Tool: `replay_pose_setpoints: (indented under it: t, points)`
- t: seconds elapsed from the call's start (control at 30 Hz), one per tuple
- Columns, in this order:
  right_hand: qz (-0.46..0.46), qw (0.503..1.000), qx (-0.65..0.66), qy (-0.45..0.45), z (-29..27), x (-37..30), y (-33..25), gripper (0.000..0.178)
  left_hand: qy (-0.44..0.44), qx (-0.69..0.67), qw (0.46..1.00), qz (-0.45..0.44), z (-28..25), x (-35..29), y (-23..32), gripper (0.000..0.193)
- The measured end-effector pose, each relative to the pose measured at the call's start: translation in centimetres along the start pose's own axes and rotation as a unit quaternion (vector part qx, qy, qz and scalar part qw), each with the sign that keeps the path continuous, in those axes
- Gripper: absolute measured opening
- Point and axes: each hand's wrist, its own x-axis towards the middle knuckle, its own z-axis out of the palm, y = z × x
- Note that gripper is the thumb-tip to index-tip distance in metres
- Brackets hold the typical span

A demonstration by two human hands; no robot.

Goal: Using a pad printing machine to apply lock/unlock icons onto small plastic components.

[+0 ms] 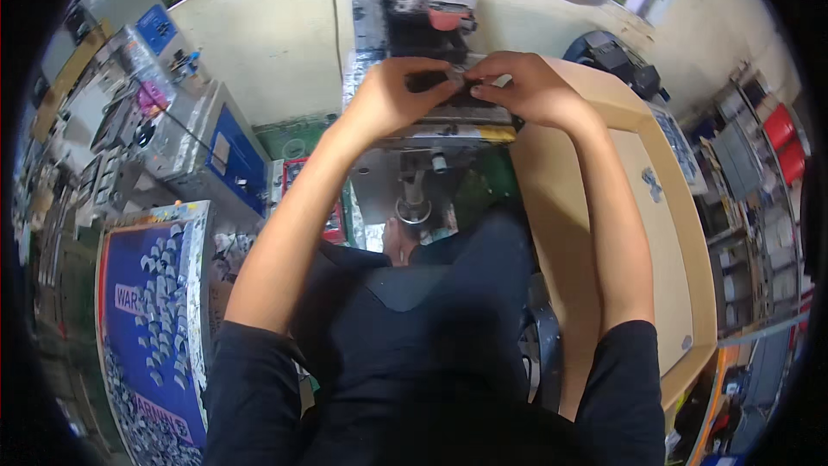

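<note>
My left hand [398, 91] and my right hand [533, 91] meet over the worktable of a machine [423, 22] ahead of me. Thumb and forefinger of the left hand pinch a small grey part [458, 74], whose exact shape is blurred. The right fingertips close in a pinch at its right side; whether they grip this same part or another small piece is hard to see. Beneath the hands lies the dark machine bed, with a yellow strip [498, 134] along its front edge. Behind them sits a red, cup-like piece [446, 19] on the machine.
A cardboard box [561, 207] stands under my right forearm, with a few grey pieces [651, 183] inside. At left, a blue board [125, 263] carries many small curved grey parts [164, 293]. A blue-and-grey cabinet [228, 151] stands beyond it. Shelving [742, 276] lines the right.
</note>
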Motion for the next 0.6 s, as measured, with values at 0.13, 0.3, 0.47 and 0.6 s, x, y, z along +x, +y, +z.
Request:
replay_pose_setpoints:
  t: [0.13, 0.3, 0.47, 0.6]
  points:
    - [0.071, 0.992, -0.083, -0.057, -5.2, -3.0, 1.8, 0.025, 0.007, 0.078, 0.997, -0.002, 0.4, 0.2, -0.3, 0.039]
    - [0.229, 0.947, -0.206, -0.089, -9.8, -11.6, 7.1, 0.021, 0.019, 0.087, 0.996, 0.032, 0.0, 0.2, -0.5, 0.039]
    - [0.303, 0.913, -0.189, -0.197, -9.9, -20.7, 11.2, 0.034, 0.017, 0.069, 0.997, 0.003, 0.4, 0.5, -1.1, 0.052]
    - [0.317, 0.922, -0.177, -0.136, -7.1, -21.9, 11.2, 0.032, 0.037, 0.068, 0.997, 0.001, 0.1, -0.2, -1.5, 0.071]
